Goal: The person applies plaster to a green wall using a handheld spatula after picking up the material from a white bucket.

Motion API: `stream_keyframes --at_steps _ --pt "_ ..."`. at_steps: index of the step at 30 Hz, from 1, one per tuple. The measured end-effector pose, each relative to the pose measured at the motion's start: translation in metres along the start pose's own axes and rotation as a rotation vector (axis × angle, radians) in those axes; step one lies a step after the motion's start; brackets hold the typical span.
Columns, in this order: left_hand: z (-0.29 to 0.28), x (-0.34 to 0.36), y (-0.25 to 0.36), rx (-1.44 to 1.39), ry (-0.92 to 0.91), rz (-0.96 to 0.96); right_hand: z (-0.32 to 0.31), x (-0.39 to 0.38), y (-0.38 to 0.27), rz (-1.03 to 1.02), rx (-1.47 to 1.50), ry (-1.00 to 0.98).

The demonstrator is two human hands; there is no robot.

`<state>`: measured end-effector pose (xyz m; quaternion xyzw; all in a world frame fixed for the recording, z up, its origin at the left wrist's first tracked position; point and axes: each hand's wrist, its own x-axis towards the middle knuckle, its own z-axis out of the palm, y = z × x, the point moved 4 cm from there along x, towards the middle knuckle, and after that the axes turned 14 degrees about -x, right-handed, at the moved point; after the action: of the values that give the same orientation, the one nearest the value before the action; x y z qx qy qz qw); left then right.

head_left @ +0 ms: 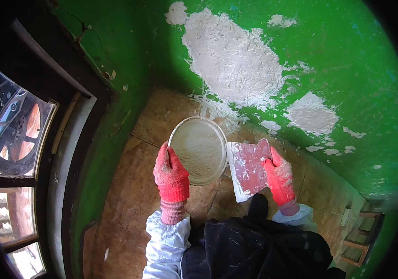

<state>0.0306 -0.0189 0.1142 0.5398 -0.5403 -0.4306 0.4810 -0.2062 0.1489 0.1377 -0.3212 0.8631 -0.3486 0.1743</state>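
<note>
Head view: round bucket (218, 175), pale paste (199, 153) inside, side clamped in left grip (171, 170); red paste-smeared spreader (248, 167), clamped in right grip (279, 177).

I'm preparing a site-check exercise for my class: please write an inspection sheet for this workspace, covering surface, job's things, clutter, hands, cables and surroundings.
Surface: brown tiled floor, pale smears near the green wall.
Job's things: round bucket holding pale paste; red flat spreader smeared white.
Clutter: wooden frame-like item at lower right, kind unclear.
Hands: left hand grips the bucket at its left side; right hand holds the spreader; both wear dusty red gloves.
Cables: nothing seen.
Surroundings: rough white patches on the wall; dark-framed glass panes at left.
</note>
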Motion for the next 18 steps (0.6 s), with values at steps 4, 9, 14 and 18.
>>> stream_keyframes --at_steps 4,9,14,18 --pt "-0.002 -0.002 -0.002 0.021 0.006 -0.011 -0.002 -0.011 -0.01 -0.124 -0.263 0.069" --pt "0.003 -0.008 -0.01 0.067 -0.007 0.132 -0.007 0.001 -0.001 -0.177 -0.204 0.208" --pt "0.002 -0.009 -0.01 0.007 -0.039 0.009 -0.006 0.0 -0.008 -0.107 -0.333 0.116" --pt "0.007 -0.009 -0.008 -0.019 -0.145 0.011 -0.009 0.0 -0.018 -0.211 -0.495 0.112"
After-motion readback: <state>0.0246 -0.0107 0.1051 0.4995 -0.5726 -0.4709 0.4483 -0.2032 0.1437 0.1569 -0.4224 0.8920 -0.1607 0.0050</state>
